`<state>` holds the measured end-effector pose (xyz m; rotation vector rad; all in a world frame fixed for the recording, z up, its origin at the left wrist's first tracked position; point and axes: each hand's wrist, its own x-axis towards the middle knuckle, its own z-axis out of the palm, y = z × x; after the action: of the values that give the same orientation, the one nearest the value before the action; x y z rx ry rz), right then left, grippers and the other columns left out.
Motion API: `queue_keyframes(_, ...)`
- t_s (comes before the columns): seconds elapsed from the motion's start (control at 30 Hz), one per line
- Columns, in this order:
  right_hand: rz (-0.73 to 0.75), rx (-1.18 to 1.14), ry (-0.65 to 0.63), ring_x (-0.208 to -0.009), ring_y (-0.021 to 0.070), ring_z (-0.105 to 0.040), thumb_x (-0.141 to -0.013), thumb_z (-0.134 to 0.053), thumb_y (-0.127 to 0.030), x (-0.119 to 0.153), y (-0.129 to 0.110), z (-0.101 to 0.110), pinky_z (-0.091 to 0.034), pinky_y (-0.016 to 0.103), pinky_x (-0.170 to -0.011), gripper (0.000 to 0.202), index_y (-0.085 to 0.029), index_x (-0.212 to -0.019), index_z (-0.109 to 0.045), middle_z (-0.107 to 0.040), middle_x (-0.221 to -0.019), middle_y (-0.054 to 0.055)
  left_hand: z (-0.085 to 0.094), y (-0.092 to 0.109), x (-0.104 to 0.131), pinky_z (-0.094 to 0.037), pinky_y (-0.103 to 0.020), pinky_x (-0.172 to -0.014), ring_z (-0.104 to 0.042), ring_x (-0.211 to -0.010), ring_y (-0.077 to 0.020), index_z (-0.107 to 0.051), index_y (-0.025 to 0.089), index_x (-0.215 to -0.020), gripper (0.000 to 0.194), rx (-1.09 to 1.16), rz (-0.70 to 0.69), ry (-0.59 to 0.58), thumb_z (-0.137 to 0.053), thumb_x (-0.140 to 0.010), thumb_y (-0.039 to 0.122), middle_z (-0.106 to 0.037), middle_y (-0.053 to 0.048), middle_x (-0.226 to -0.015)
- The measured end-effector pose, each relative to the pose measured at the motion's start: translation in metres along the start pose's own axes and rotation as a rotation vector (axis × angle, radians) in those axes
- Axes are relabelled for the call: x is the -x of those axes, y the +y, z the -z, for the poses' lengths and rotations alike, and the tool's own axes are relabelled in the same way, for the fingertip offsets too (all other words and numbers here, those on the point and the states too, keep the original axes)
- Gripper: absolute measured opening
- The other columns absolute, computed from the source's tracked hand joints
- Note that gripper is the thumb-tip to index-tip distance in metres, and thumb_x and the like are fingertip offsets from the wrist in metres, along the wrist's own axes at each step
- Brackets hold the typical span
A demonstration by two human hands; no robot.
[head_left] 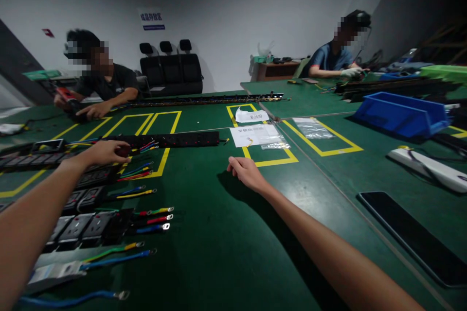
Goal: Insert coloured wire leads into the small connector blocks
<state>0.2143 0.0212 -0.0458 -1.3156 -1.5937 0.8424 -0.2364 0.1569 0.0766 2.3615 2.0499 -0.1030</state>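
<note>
My left hand (105,152) reaches over the rows of socket strips at the left, its fingers curled round a small dark block (123,151); what kind of part it is does not show clearly. Close by lie black socket modules (98,226) with coloured wires (136,172) ending in metal ring terminals. A long black strip (182,139) runs just beyond that hand. Over the green table, my right hand (245,173) hovers with fingers pressed together near a white paper sheet (251,135). Anything inside those fingers is hidden.
Yellow tape (272,161) marks boxes on the green table. A blue bin (399,114), a white device with a cable (428,167) and a black phone-like slab (412,235) lie at right. Two co-workers sit across, one holding a red tool (65,97). Plastic bags (313,128) lie mid-table.
</note>
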Motion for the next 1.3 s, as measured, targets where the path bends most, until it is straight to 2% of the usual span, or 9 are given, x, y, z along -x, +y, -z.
queue_keyframes(0.07, -0.002, -0.005, -0.006, -0.052, 0.0130, -0.052, -0.099, -0.044, -0.055, 0.000, 0.000, 0.000, -0.036, 0.026, -0.054, 0.053, -0.019, -0.068, -0.069, -0.061, -0.060, 0.002, 0.006, 0.010, 0.006, -0.047, -0.023, -0.085, -0.065, -0.095, -0.0211, -0.067, 0.010, -0.123, 0.080, -0.059, -0.122, -0.004, -0.071, -0.070, 0.069, -0.075, -0.005, -0.103)
queue_keyframes(0.17, -0.016, -0.046, -0.007, -0.049, 0.0119, -0.050, -0.098, -0.045, -0.059, 0.000, 0.002, 0.001, -0.036, 0.025, -0.051, 0.055, -0.018, -0.069, -0.068, -0.060, -0.060, 0.002, 0.016, 0.036, 0.020, -0.045, -0.028, -0.089, -0.061, -0.096, -0.0221, -0.066, 0.012, -0.128, 0.065, -0.134, -0.263, 0.124, -0.066, -0.082, 0.058, -0.071, -0.007, -0.105)
queue_keyframes(0.3, -0.034, -0.103, 0.023, -0.046, 0.0114, -0.049, -0.095, -0.043, -0.066, -0.002, 0.003, -0.002, -0.036, 0.024, -0.047, 0.059, -0.018, -0.071, -0.066, -0.058, -0.058, 0.001, 0.018, 0.095, 0.054, -0.047, -0.034, -0.090, -0.058, -0.098, -0.0257, -0.069, 0.018, -0.129, 0.057, -0.085, -0.464, 0.333, -0.073, -0.081, 0.048, -0.066, -0.010, -0.107)
queue_keyframes(0.47, -0.033, -0.037, 0.125, -0.050, 0.0142, -0.052, -0.098, -0.031, -0.061, 0.002, 0.002, -0.002, -0.040, 0.026, -0.052, 0.058, -0.019, -0.078, -0.066, -0.060, -0.061, 0.001, -0.011, 0.184, 0.101, -0.048, -0.038, -0.087, -0.058, -0.101, -0.0289, -0.068, 0.021, -0.131, 0.057, -0.068, -0.580, 0.440, -0.081, -0.077, 0.033, -0.063, -0.012, -0.112)
queue_keyframes(0.6, 0.048, 0.217, 0.314, -0.072, 0.0181, -0.060, -0.101, -0.028, -0.052, 0.019, 0.001, 0.006, -0.042, 0.027, -0.066, 0.052, -0.021, -0.078, -0.063, -0.065, -0.074, 0.003, -0.038, 0.228, 0.114, -0.048, -0.040, -0.087, -0.058, -0.101, -0.0289, -0.068, 0.022, -0.130, 0.053, -0.002, -0.590, 0.398, -0.079, -0.081, 0.036, -0.063, -0.011, -0.111)
queue_keyframes(0.77, 0.038, 0.326, 0.288, -0.076, 0.0179, -0.061, -0.104, -0.028, -0.045, 0.036, 0.003, 0.020, -0.038, 0.026, -0.068, 0.049, -0.021, -0.085, -0.066, -0.067, -0.079, 0.003, -0.059, 0.243, 0.106, -0.047, -0.038, -0.085, -0.058, -0.104, -0.0298, -0.067, 0.022, -0.129, 0.058, 0.063, -0.588, 0.290, -0.078, -0.081, 0.053, -0.063, -0.011, -0.113)
queue_keyframes(0.9, 0.021, 0.449, 0.198, -0.074, 0.0166, -0.059, -0.100, -0.045, -0.034, 0.037, 0.001, 0.022, -0.034, 0.026, -0.066, 0.031, -0.019, -0.084, -0.066, -0.068, -0.079, 0.003, -0.073, 0.241, 0.099, -0.046, -0.039, -0.085, -0.058, -0.104, -0.0313, -0.066, 0.023, -0.128, 0.072, 0.116, -0.587, 0.231, -0.072, -0.077, 0.074, -0.063, -0.010, -0.112)
queue_keyframes(1.1, 0.019, 0.704, 0.094, -0.076, 0.0162, -0.058, -0.100, -0.050, -0.034, 0.038, -0.003, 0.016, -0.032, 0.027, -0.064, 0.024, -0.022, -0.090, -0.069, -0.065, -0.088, 0.004, -0.088, 0.243, 0.100, -0.042, -0.039, -0.080, -0.059, -0.096, -0.0302, -0.063, 0.019, -0.122, 0.078, 0.062, -0.594, 0.308, -0.051, -0.084, 0.086, -0.066, -0.011, -0.108)
queue_keyframes(1.3, -0.017, 0.774, 0.146, -0.080, 0.0164, -0.061, -0.104, -0.046, -0.040, 0.044, -0.008, 0.014, -0.035, 0.028, -0.067, 0.028, -0.024, -0.103, -0.068, -0.063, -0.100, 0.004, -0.091, 0.246, 0.101, -0.040, -0.038, -0.079, -0.058, -0.095, -0.0301, -0.062, 0.018, -0.122, 0.074, 0.015, -0.617, 0.354, -0.043, -0.090, 0.083, -0.067, -0.012, -0.107)
